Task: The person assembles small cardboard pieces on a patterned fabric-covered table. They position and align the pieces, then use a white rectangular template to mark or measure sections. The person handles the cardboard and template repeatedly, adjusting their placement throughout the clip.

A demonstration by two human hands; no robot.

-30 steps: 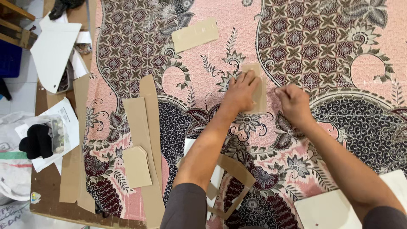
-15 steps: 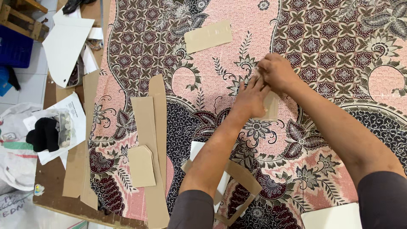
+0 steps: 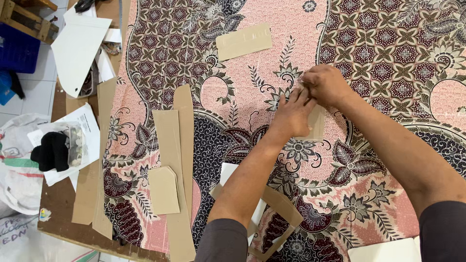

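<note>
While both hands meet on the patterned cloth point(image 3: 272, 58), a small cardboard template point(image 3: 316, 127) lies flat beneath them.
Left hand point(image 3: 292, 114) presses flat on the template, fingers extended, gripping nothing. Right hand point(image 3: 326, 83) sits at the template's upper edge, fingers curled and pinched together; what they pinch cannot be made out. Another cardboard rectangle point(image 3: 243, 41) lies well apart, higher on the cloth. Long cardboard strips point(image 3: 175, 145) lie to the left. Bench point(image 3: 60, 213) edge shows at lower left.

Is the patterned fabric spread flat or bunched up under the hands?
Spread flat: the patterned fabric lies smooth under both hands, its motifs unbroken by folds.
</note>
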